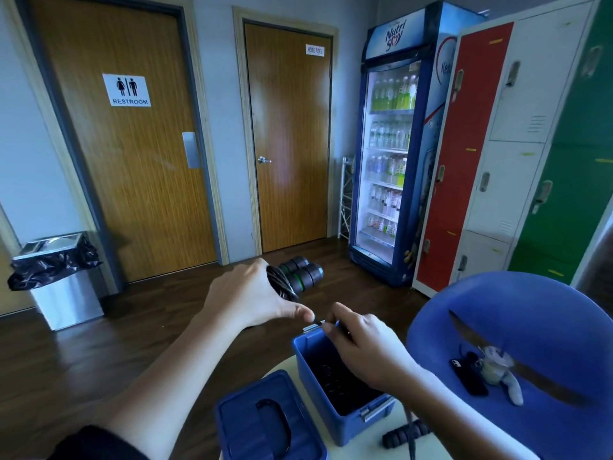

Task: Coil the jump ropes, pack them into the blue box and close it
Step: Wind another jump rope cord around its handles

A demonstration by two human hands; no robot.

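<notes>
- A coiled rope (300,275) with black, green-ringed handles is gripped by the left hand (255,293), whose fingers are curled round the coil. It is held in the air at 11 o'clock of the box (345,423).
- A thin dark strand (320,323) is pinched by the right hand (361,343) above the far rim of the box and is also met by the left thumb. Whether it belongs to the rope cannot be told.
- The box stands open on the table (361,454). Dark coils are seen inside, partly hidden by the right hand.
- The lid (268,423) is laid flat just beside the box, at 8 o'clock.
- A ribbed spare handle (404,436) is laid at 5 o'clock of the box.
- A blue chair (530,310) at 3 o'clock carries a phone (468,376) and a toy (497,366).
- "RESTROOM" is read on the left door (132,177), "HOSE REEL" on the next door (292,144), and "Nutri Soy" on the fridge (391,144) at 1 o'clock.
- Lockers (524,94) stand at 2 o'clock, and a bin (56,277) at 9 o'clock.
</notes>
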